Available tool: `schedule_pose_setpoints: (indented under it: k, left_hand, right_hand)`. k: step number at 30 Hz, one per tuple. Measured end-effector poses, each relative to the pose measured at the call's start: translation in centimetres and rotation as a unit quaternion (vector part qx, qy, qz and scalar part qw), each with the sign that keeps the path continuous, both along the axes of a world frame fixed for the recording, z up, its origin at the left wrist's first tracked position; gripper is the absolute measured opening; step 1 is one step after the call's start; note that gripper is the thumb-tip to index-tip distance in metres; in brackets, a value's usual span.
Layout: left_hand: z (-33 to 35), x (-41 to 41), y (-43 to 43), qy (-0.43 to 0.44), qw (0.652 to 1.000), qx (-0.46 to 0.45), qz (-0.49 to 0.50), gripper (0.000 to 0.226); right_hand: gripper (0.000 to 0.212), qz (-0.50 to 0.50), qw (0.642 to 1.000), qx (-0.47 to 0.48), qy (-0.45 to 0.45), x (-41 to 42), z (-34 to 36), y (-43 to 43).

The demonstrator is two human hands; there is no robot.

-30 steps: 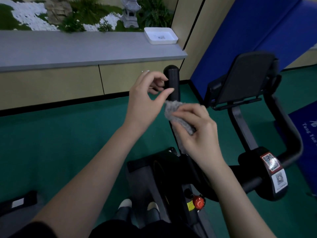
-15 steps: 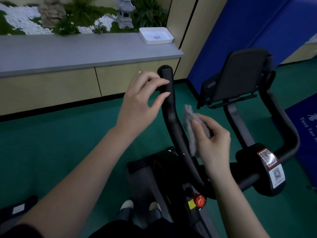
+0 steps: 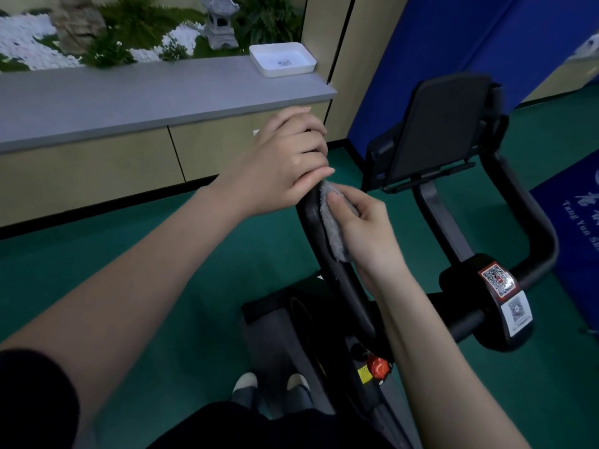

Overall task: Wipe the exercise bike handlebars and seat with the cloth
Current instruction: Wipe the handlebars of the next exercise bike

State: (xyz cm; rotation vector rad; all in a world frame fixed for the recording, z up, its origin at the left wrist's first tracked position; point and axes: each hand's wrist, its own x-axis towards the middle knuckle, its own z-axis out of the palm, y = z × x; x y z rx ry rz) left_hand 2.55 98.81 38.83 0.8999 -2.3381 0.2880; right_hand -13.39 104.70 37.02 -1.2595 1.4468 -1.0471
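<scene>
Head view. L hand [image 3: 288, 157] is gripping the top end of the near handlebar [image 3: 338, 286], w/ fingers curled over the grip and thumb lying along its side. R hand [image 3: 366, 234] is pinching a grey cloth [image 3: 334, 228] btw thumb and curled fingers and pressing it against the bar's inner side, just below the L hand. The cloth is hanging down along the bar, its top edge sitting right at the L thumb. The far handlebar [image 3: 531, 228] is curving up at right, w/ a black screen holder [image 3: 444, 124] standing btw the two bars. A hub [image 3: 466, 286] w/ two QR stickers is joining the bars, and a red knob [image 3: 377, 367] is showing below it. Bkgd: a grey counter [image 3: 129, 95] is carrying a white tray [image 3: 282, 61], and a blue mat [image 3: 453, 43] is leaning on the wall.
</scene>
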Motion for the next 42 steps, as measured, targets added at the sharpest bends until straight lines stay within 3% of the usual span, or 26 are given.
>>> schedule_pose_setpoints:
  k: [4,9,17,21,25,29,34,39,42]
  left_hand:
    - [-0.2,0.1,-0.2,-0.010,1.000,-0.020,-0.004,0.032]
    - [-0.4,0.2,-0.5,0.012,0.999,-0.028,-0.015,0.032]
    - [-0.8,0.0,-0.6,0.044,0.999,-0.013,-0.023,0.032]
    - [-0.8,0.2,-0.7,0.049,0.998,-0.009,-0.032,0.031]
    - [-1.1,0.1,-0.8,0.063,0.998,0.000,-0.029,0.032]
    - [-1.3,0.0,-0.9,0.074,0.997,0.002,-0.021,0.033]
    - [-1.4,0.1,-1.2,0.074,0.997,0.008,-0.029,0.034]
    - [-1.6,0.0,-1.1,0.087,0.996,0.002,-0.024,0.032]
    - [-1.6,0.0,-1.1,0.088,0.996,0.003,-0.026,0.032]
  right_hand:
    - [0.019,0.025,0.997,0.001,0.073,-1.7,0.0,1.7]
    - [0.021,0.008,0.971,-0.164,0.173,-0.8,0.6,3.1]
    - [0.015,0.071,0.963,-0.199,0.166,-2.2,1.7,4.4]
    - [0.013,0.179,0.914,-0.258,0.259,-0.9,2.4,2.8]
    - [0.012,0.299,0.880,-0.228,0.289,-2.5,3.2,2.6]
    - [0.016,0.288,0.883,-0.233,0.289,-2.2,4.1,1.3]
    - [0.016,0.347,0.847,-0.220,0.338,-2.2,3.9,1.6]
    - [0.017,0.326,0.869,-0.222,0.298,-2.5,4.3,1.5]
    - [0.013,0.352,0.844,-0.249,0.320,-1.5,3.5,2.1]
